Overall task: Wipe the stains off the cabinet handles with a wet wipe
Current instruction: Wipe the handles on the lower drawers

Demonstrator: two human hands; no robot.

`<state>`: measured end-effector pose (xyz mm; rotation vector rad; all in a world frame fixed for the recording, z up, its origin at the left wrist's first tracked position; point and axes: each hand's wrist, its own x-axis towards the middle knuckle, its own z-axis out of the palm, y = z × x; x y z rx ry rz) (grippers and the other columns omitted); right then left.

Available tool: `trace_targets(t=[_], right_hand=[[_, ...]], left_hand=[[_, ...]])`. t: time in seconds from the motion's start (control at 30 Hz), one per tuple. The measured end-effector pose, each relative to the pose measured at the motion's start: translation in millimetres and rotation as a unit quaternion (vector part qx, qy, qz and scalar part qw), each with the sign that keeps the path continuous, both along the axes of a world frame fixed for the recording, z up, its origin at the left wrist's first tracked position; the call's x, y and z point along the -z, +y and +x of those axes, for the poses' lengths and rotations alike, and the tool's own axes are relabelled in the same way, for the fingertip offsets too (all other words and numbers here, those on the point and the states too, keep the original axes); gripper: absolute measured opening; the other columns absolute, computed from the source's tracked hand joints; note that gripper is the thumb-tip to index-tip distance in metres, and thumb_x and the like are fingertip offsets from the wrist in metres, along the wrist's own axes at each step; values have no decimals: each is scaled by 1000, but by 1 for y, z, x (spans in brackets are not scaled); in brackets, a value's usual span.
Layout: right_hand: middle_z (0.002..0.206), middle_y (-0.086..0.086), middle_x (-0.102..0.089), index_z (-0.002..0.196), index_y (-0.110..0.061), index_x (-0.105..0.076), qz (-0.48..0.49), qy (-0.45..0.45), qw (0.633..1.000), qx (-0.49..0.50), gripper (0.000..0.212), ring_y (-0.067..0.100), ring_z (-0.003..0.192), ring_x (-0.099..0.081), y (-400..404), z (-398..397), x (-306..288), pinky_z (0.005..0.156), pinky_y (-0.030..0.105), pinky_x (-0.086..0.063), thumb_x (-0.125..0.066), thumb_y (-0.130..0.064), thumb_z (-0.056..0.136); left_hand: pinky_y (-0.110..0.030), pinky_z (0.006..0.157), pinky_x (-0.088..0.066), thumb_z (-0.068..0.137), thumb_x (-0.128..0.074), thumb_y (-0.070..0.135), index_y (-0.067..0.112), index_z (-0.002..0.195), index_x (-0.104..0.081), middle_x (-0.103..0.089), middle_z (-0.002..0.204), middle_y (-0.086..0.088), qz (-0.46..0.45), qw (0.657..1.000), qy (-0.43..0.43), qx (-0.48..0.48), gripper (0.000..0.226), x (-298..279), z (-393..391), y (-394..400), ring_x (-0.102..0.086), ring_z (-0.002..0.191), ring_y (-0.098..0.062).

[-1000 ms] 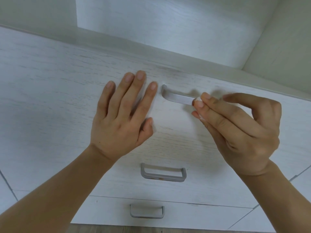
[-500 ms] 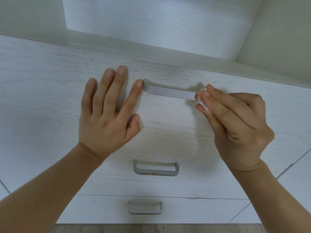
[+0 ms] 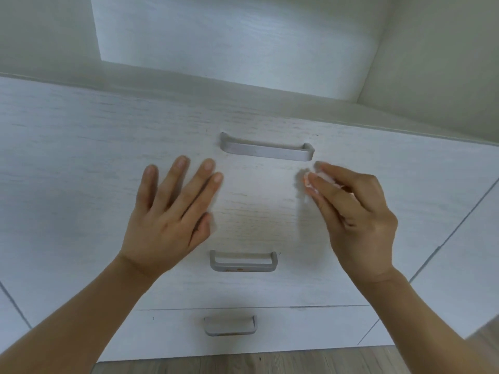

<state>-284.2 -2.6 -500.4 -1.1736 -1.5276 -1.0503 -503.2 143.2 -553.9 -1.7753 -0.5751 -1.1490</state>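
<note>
Three grey metal handles run down the white drawer fronts: the top handle (image 3: 267, 150), the middle handle (image 3: 243, 261) with small orange-brown spots on its lower edge, and the bottom handle (image 3: 230, 325). My right hand (image 3: 353, 217) pinches a small crumpled wet wipe (image 3: 314, 180), tinged pink, just below the top handle's right end and off it. My left hand (image 3: 172, 214) is flat, fingers spread, over the drawer front, left of and below the top handle; contact is unclear.
Above the drawers an open shelf recess (image 3: 243, 49) goes back into the cabinet. White cabinet panels (image 3: 464, 252) flank the drawers on both sides. Wood-look floor (image 3: 243, 365) shows at the bottom.
My right hand with the wipe has come off the top handle's right end and dropped below it. My left hand has slid down the drawer front. The whole top handle now shows.
</note>
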Motion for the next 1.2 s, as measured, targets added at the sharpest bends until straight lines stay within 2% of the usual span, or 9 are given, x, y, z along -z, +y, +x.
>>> trace_targets(t=[0.27, 0.43, 0.57, 0.7, 0.8, 0.97, 1.1, 1.2], right_hand=[[92, 13, -66, 98, -7, -73, -48, 49, 998, 0, 13, 27, 74, -60, -15, -18, 33, 60, 38, -54, -68, -10, 86], [93, 10, -65, 99, -9, -73, -77, 107, 991, -31, 15, 25, 76, -60, -16, -35, 56, 64, 28, -52, -70, -8, 84], [94, 5, -64, 98, -11, -74, -118, 85, 988, -41, 16, 17, 80, -58, -18, -46, 75, 67, 22, -49, -69, -13, 84], [95, 3, -65, 100, -12, -73, -143, 57, 987, -45, 16, 14, 82, -57, -12, -52, 96, 69, 27, -50, -67, -16, 86], [93, 3, -66, 99, -11, -73, -135, 39, 989, -40, 16, 12, 83, -55, -6, -51, 110, 66, 33, -50, -67, -15, 85], [91, 4, -67, 96, -9, -73, -91, 11, 995, -32, 12, 10, 85, -54, -1, -46, 122, 62, 38, -50, -69, -13, 86], [93, 2, -67, 97, -9, -72, -60, -28, 998, -21, 10, 13, 87, -57, -3, -40, 125, 69, 35, -47, -71, -11, 87], [94, -2, -64, 94, -8, -73, -70, -31, 997, -18, 9, 15, 86, -58, -5, -35, 128, 68, 37, -49, -71, -10, 86]], left_hand=[[-53, 114, -18, 99, -30, 32, 1, 147, -25, -22, 153, -10, -106, 994, -14, 26, 58, 32, -10, -23, -19, 142, -28], [-50, 116, -15, 99, -30, 34, 0, 147, -20, -16, 154, -10, -147, 989, -7, 34, 60, 69, -18, -26, -7, 145, -24], [-51, 116, -15, 99, -31, 37, 1, 148, -18, -17, 154, -12, -165, 986, -15, 37, 62, 97, -16, -22, -7, 145, -26], [-52, 116, -9, 99, -34, 44, 4, 150, -11, 2, 159, -10, -154, 987, -32, 22, 69, 125, -2, -18, 0, 146, -26], [-51, 116, -4, 98, -34, 49, 6, 151, -9, 7, 159, -10, -128, 991, -45, -3, 73, 139, 7, -11, 4, 146, -27], [-51, 116, -1, 95, -35, 52, 8, 152, -6, 7, 159, -9, -85, 993, -85, -4, 77, 148, 17, 3, 6, 146, -26], [-50, 117, -2, 94, -32, 54, 9, 151, -10, 3, 159, -9, -58, 993, -100, -5, 76, 151, 19, 9, 3, 146, -26], [-50, 116, -3, 94, -31, 55, 8, 151, -14, 1, 159, -9, -48, 993, -109, -10, 76, 151, 20, 10, 1, 146, -26]])
